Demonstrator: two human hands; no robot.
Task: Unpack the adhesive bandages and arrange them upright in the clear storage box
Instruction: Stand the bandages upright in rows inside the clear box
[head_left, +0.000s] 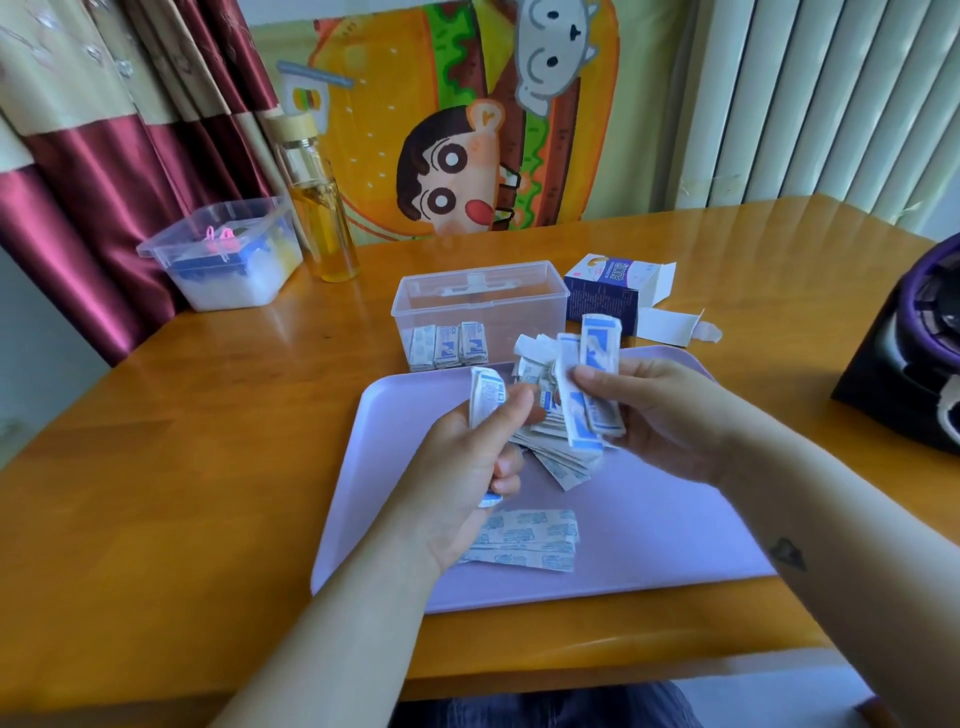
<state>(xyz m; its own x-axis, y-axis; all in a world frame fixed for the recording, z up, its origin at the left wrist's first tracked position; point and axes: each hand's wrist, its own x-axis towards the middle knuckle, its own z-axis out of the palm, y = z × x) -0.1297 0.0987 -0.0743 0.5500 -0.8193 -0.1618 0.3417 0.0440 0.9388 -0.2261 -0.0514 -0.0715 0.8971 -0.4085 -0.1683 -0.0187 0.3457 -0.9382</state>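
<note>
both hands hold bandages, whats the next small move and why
Probably carry the small bundle in the left hand to the clear storage box and stand it beside the upright bundles inside; the rest of the box looks unfilled, and the right hand holds more bandages.

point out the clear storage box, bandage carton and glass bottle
clear storage box (522, 316): head view, bare front wall
bandage carton (598, 297): head view, dark blue side
glass bottle (328, 228): head view, amber liquid body

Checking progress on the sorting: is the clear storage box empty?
No: the clear storage box already holds a short row of bandages standing upright at its front left.
</note>
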